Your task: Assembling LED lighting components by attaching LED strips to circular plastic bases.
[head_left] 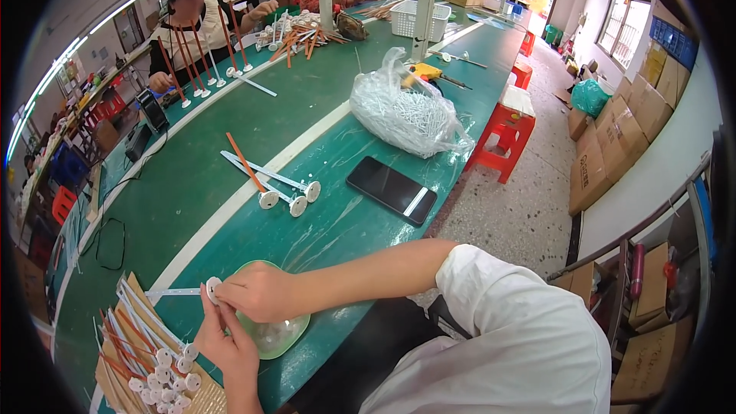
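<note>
In both hands I hold a pale flat strip (172, 292) with a round white cap (213, 289) on its near end. My left hand (228, 343) pinches the cap from below. From the right, my right hand (264, 291) closes its fingertips on the same cap. Under my right hand is a light green bowl (293, 340) with small clear-looking bits in it, partly hidden. By my left hand, a heap of orange and white capped strips (165, 379) lies on cardboard. Farther off, two white capped strips (270, 179) and an orange one (244, 161) rest on the green table.
A dark phone (391, 188) lies right of centre, below a plastic bag of small white pieces (410, 111). Behind the bag is a yellow tool (425, 73). Across the table a person (188, 19) works by upright capped strips. Red stools (502, 134) line the right edge.
</note>
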The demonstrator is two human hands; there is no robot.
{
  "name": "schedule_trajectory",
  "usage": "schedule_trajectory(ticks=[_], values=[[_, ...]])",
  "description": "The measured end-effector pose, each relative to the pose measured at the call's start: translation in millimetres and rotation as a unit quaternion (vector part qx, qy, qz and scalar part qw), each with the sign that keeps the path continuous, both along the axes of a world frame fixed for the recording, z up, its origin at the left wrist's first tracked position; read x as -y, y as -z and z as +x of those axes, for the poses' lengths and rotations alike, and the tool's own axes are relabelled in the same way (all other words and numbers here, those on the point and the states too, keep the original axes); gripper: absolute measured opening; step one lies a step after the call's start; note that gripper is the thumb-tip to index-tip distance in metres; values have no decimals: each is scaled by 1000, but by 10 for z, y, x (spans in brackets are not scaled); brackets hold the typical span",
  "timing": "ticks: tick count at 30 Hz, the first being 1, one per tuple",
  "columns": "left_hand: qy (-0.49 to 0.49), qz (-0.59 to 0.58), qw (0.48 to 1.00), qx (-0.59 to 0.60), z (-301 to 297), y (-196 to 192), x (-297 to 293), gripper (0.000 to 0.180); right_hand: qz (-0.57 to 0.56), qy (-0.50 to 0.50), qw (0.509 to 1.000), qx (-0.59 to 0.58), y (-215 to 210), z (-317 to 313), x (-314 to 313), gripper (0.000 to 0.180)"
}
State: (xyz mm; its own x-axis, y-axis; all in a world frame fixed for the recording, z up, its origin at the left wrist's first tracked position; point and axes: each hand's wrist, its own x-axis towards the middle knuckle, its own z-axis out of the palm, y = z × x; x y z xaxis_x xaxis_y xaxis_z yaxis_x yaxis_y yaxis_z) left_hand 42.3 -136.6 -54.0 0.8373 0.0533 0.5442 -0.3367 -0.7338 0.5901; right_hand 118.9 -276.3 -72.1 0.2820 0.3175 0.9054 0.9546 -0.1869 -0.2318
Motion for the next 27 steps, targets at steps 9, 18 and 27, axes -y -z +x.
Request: schedule_trajectory(ticks=[9,18,27], values=[[33,-2,998,46,86,51,-209,34,-32,-151,985,-81,-107,138,176,13],[-19,-25,999,35,133,-58,-570,31,-18,-60,996,-58,-32,382,324,11],[-37,351,926,-136,-303,-296,-1027,24,-173,352,916,-84,-40,979,699,25]])
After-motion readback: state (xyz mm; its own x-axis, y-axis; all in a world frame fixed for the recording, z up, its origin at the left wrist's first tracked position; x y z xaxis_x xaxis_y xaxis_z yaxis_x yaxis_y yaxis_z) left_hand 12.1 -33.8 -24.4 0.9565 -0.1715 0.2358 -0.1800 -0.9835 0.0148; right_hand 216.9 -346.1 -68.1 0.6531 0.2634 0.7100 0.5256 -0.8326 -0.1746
